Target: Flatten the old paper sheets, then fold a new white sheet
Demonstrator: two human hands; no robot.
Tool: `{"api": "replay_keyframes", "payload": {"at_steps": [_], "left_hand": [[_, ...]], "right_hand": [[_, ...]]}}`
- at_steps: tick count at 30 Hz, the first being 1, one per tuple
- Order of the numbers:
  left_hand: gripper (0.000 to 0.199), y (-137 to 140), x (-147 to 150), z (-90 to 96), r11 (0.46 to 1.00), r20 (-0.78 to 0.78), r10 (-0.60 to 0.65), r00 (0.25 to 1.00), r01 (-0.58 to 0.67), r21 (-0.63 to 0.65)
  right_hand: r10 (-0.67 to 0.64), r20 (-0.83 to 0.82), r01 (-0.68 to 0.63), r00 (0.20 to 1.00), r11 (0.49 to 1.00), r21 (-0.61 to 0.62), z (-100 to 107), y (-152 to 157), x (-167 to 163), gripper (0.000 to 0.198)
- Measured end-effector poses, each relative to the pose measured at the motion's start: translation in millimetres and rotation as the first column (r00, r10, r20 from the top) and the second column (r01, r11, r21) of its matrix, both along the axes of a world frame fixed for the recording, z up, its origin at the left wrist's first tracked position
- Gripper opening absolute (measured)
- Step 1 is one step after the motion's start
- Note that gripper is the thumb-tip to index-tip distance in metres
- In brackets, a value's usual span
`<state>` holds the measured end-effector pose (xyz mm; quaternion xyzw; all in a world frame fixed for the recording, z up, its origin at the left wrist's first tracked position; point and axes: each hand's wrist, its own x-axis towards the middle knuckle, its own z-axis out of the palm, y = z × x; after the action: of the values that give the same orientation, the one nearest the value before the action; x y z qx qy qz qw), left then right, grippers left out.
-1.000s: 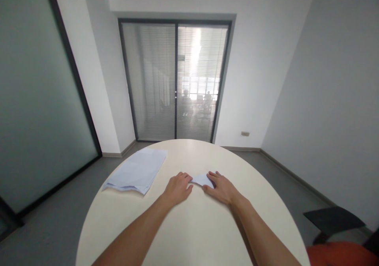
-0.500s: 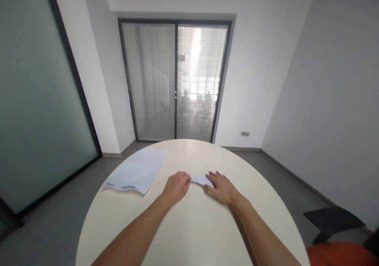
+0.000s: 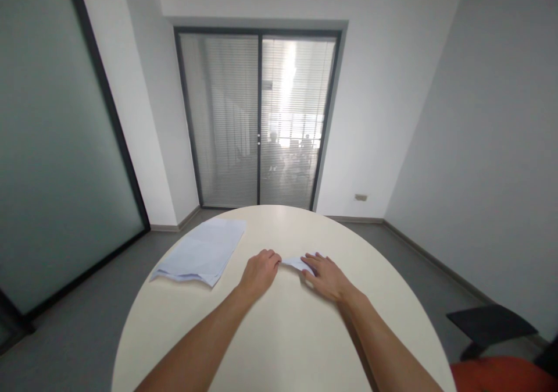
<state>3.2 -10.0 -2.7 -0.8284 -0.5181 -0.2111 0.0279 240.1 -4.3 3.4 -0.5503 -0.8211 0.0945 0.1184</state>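
A small folded piece of white paper (image 3: 293,263) lies at the middle of the round cream table (image 3: 283,334), between my two hands. The fingers of my left hand (image 3: 261,271) are closed on its left end. My right hand (image 3: 326,275) lies over the right part with its fingers stretched out, pressing the paper to the table and hiding that end. Farther left, a stack of white paper sheets (image 3: 203,249) rests on the table, its near edge slightly curled; neither hand touches it.
A chair with a black armrest (image 3: 492,323) and a red seat (image 3: 501,374) stands at the lower right. Beyond the table is a glass door (image 3: 259,118) with blinds. A frosted glass panel (image 3: 61,148) rises on the left.
My left hand has lifted very slightly at the paper's left end. My right hand and the stack of sheets stay where they were.
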Motion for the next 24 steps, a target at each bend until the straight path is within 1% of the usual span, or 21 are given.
{"api": "replay_keyframes", "payload": {"at_steps": [3,6,9,11,14,17,19,20,22,24], "left_hand": [[0.02,-1.7,0.2,3.6,0.998,0.005,-0.035,0.999,0.035,0.052],[0.021,-3.7,0.6,6.0,0.992,-0.009,-0.09,0.996,0.09,0.091],[0.021,-5.9,1.9,7.0,0.979,-0.014,-0.152,0.988,0.152,0.133],[0.021,-6.9,3.0,6.7,0.972,-0.002,-0.185,0.983,0.183,0.149],[0.021,-6.6,3.8,4.3,0.97,0.084,-0.199,0.976,0.185,0.158],[0.029,-3.4,2.5,-1.1,0.982,0.228,-0.152,0.962,0.119,0.149],[0.039,-0.2,0.8,-5.9,0.988,0.298,-0.122,0.947,0.087,0.127],[0.043,1.5,-0.1,-8.4,0.991,0.327,-0.112,0.938,0.08,0.112],[0.047,5.1,-1.6,-13.2,0.994,0.394,-0.096,0.914,0.071,0.079],[0.048,8.6,-2.7,-16.7,0.997,0.475,-0.081,0.876,0.066,0.048]], "right_hand": [[0.066,-0.031,-0.063,0.997,0.996,0.069,0.5,-2.6,-6.9,0.055],[0.161,-0.082,-0.146,0.984,0.975,0.167,1.9,-5.8,-17.9,0.054],[0.237,-0.108,-0.206,0.966,0.949,0.239,4.3,-7.6,-28.3,0.042],[0.263,-0.11,-0.226,0.958,0.936,0.271,5.6,-7.3,-32.0,0.037],[0.27,-0.15,-0.215,0.951,0.927,0.307,6.2,-6.0,-31.3,0.035],[0.235,-0.292,-0.128,0.927,0.93,0.343,7.0,-6.0,-28.1,0.034],[0.189,-0.439,-0.029,0.878,0.938,0.346,8.5,-6.9,-27.7,0.033],[0.164,-0.519,0.021,0.839,0.943,0.332,9.5,-7.2,-28.2,0.033],[0.12,-0.669,0.1,0.733,0.955,0.281,11.1,-6.9,-29.9,0.036],[0.094,-0.79,0.143,0.606,0.964,0.225,11.5,-4.6,-31.3,0.038]]}}
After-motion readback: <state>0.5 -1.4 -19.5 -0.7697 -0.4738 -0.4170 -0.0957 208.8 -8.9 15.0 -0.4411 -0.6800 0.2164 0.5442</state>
